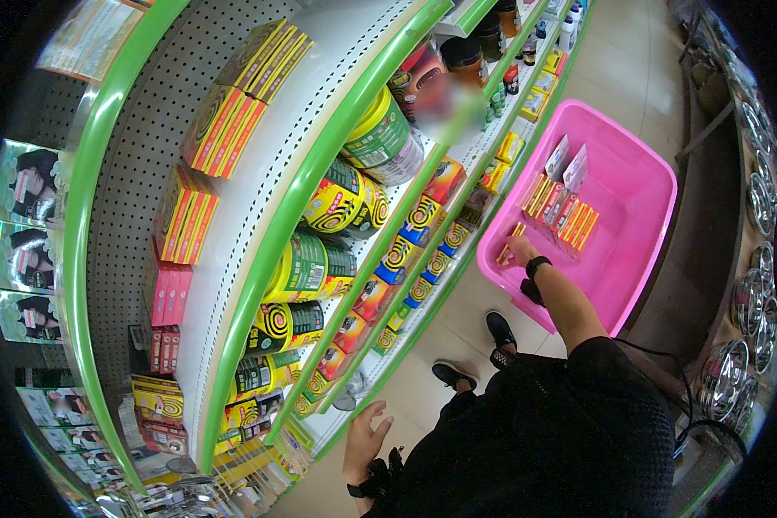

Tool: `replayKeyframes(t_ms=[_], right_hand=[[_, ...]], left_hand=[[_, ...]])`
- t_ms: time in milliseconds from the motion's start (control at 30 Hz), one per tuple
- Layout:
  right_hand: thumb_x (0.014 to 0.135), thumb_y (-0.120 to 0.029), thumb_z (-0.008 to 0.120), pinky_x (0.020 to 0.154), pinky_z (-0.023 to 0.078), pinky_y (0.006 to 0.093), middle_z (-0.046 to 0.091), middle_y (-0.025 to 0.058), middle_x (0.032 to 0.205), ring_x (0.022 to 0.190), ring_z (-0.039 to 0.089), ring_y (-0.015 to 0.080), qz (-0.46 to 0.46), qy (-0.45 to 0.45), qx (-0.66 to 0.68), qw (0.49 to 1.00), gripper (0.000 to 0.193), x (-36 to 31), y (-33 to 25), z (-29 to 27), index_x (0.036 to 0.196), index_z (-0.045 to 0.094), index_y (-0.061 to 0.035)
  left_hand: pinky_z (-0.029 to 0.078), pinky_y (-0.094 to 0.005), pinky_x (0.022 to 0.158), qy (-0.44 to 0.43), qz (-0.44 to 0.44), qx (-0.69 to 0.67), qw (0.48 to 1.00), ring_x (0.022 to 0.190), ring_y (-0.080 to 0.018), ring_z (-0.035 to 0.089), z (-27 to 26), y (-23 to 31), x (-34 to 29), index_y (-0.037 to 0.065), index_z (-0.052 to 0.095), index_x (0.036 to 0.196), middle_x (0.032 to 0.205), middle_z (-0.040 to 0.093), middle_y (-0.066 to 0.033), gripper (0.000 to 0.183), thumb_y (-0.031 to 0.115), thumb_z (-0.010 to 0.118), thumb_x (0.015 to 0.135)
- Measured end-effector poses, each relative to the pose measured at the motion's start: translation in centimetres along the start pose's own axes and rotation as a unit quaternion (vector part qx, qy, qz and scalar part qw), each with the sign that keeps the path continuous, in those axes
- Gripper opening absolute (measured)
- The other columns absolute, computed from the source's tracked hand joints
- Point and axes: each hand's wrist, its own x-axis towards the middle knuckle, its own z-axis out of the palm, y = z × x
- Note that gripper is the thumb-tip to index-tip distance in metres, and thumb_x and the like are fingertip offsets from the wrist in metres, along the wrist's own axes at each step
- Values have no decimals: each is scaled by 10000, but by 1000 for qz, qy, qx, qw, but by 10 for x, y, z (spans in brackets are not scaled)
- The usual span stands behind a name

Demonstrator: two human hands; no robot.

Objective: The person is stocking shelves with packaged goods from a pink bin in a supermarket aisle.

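Observation:
My right hand [521, 252] reaches into a large pink plastic tub [634, 173]. Its fingers close on a thin yellow-and-red box [514, 231] at the tub's near left side. Beside it, a row of flat yellow-and-red boxes [576, 226], like mosquito coil boxes, stands on edge in the tub. Two white cards or packs [570, 164] stand behind that row. My left hand [368, 434] hangs at the lower middle beside the shelves, fingers apart, holding nothing.
Green-edged white shelves [259, 112] on my left carry flat boxes [224, 129], round yellow-green tubs [380, 142] and small packs [397, 259]. Shiny metal lids or bowls [723, 371] line the right side. My black shoes [453, 375] stand on the tiled floor near the pink tub.

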Motion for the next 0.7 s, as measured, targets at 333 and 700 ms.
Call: replayKeyframes(t_ms=[333,700], right_hand=[[916,-274,616,875,470,701,358,333,1422,1193,459,580,151,103,339,923,593,-27,0,12,1396,394,-6],[898,-395,641,860,507,623,417,326,1356,1143,518,502,143,93,324,931,733,-40,9,4,1405,342,42]], left_hand=[[518,-373,840,-22,27,6,999,1009,-283,668,4,-1,9,-4,618,1178,1103,683,-176,395,130,733,824],[520,-385,853,-6,42,-5,999,1004,-285,664,5,-22,15,-4,613,1191,1110,681,-174,404,129,725,826]])
